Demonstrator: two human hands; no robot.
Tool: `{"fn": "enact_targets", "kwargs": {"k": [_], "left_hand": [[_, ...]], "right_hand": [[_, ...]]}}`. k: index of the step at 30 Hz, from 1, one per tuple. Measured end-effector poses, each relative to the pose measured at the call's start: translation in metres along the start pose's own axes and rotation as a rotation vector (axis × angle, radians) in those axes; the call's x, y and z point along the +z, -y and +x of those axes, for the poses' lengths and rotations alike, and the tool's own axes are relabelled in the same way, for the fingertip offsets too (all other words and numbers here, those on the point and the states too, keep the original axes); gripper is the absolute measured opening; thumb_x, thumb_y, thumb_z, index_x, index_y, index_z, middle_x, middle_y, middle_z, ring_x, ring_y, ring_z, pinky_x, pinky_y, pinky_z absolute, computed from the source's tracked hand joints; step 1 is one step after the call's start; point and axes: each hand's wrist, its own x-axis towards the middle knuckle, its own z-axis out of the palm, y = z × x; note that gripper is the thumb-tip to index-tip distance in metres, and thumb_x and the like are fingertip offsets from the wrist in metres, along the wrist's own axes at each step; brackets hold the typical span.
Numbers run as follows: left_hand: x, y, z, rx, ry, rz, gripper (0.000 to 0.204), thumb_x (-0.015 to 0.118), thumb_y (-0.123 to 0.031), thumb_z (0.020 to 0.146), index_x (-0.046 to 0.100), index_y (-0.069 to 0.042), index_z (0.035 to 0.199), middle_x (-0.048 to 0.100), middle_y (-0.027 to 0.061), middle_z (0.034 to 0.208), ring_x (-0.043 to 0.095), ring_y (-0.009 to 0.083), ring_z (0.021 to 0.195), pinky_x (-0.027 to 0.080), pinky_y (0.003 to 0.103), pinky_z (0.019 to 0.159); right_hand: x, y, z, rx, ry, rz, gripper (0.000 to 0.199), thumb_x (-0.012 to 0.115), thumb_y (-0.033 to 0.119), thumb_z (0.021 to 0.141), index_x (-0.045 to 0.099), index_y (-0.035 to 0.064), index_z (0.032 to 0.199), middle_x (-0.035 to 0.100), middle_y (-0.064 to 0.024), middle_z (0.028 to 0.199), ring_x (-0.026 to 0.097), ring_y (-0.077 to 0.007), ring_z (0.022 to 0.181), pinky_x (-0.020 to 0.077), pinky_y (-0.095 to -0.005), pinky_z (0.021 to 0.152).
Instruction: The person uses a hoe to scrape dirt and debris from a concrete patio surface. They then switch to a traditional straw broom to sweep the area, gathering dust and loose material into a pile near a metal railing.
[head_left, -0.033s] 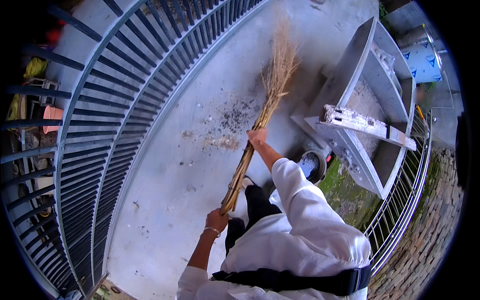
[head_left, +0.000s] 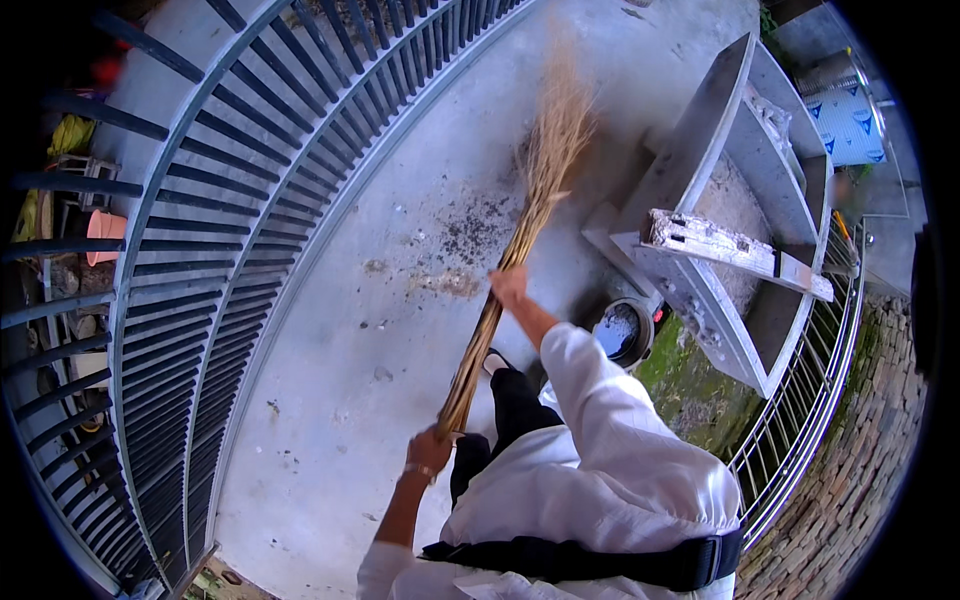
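Your left hand (head_left: pixel 430 448) clasps the broom (head_left: pixel 528 225) near its end; your right hand (head_left: pixel 509 286) grips further along. That spacing likely adds leverage.

Cool daylight, blurred broom tips (head_left: pixel 564 95)

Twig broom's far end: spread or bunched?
Spread: the twig broom fans into wispy tips, while its stalks lie bundled between left hand and right hand.
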Motion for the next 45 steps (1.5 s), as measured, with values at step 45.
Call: {"fn": "enact_targets", "kwargs": {"k": [45], "left_hand": [[0.01, -0.075, 0.185, 0.188, 0.359, -0.375, 0.022, 0.056, -0.018, 0.075, 0.053, -0.003, 0.059, 0.054, 0.0037, 0.053, 0.049, 0.0114, 0.044, 0.04, 0.027, 0.043]], "right_hand": [[-0.063, 0.054, 0.161, -0.161, -0.194, 0.377, 0.038, 0.066, 0.027, 0.065, 0.048, -0.0056, 0.071, 0.051, -0.0123, 0.062, 0.046, -0.0186, 0.055, 0.0419, -0.0353, 0.053]]}}
